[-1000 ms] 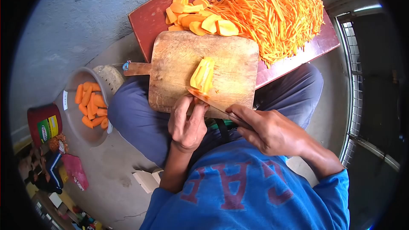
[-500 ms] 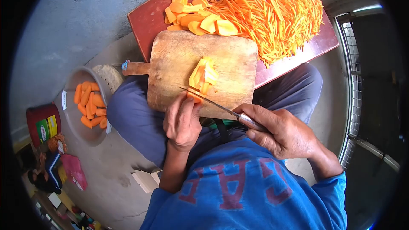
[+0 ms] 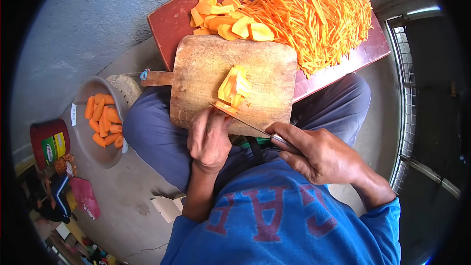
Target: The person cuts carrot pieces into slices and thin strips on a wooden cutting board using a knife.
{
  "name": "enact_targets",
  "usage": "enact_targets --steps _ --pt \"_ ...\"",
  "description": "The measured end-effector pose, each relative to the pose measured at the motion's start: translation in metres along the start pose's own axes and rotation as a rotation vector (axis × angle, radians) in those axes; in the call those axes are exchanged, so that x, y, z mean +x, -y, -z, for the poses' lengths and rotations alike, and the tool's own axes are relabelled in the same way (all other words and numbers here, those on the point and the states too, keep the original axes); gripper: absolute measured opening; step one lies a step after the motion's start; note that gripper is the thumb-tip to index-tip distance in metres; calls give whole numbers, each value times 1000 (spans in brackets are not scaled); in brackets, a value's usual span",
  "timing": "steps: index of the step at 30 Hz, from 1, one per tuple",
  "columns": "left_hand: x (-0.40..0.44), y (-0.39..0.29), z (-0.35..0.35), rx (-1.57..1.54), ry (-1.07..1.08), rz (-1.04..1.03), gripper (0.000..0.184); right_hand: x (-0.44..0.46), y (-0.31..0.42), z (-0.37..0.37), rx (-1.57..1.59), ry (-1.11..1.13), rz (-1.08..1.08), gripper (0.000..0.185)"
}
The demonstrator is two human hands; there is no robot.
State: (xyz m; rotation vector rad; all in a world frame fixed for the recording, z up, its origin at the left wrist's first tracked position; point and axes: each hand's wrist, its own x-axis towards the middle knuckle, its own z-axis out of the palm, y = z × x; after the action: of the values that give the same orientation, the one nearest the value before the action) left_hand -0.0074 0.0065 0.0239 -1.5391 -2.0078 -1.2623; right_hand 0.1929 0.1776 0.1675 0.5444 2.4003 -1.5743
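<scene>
one knife (image 3: pixel 253 127) has lowered against one carrot piece (image 3: pixel 225 107)

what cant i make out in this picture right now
Head view, hidden: how far the carrot piece extends, behind the left hand.
Head view, hidden: much of the knife handle, behind the right hand.
Head view, hidden: whatever lies under the carrots in the basin.
Head view, too small: the writing on its label.
</scene>
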Motion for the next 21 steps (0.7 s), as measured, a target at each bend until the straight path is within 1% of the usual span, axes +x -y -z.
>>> enact_targets --steps 2,5,6,9,12,15,17,19,21 --pt "1 -2 0 -23 3 -39 33 8 -7 -5 0 24 -34 52" --pt "-5 1 -1 2 -11 31 35 20 -22 -13 53 -17 26 50" --pt "-2 2 -3 -18 -14 31 34 24 -27 -18 36 -55 57 48" --pt "-5 0 -2 -10 -14 37 27 36 -28 -19 -26 -18 53 47" --pt "-6 -1 -1 -35 0 27 29 49 -40 -26 -62 -34 141 47" --pt "-6 -3 -1 -31 9 7 29 52 -47 -28 -19 -97 204 48" --pt "-5 -1 -4 -27 -2 7 31 49 -47 -23 6 -97 207 50" --pt "-6 -1 -3 -29 -8 53 31 45 -42 -20 69 -113 227 51" --pt "-6 0 1 -46 -1 71 33 31 -23 -7 96 -73 128 49"
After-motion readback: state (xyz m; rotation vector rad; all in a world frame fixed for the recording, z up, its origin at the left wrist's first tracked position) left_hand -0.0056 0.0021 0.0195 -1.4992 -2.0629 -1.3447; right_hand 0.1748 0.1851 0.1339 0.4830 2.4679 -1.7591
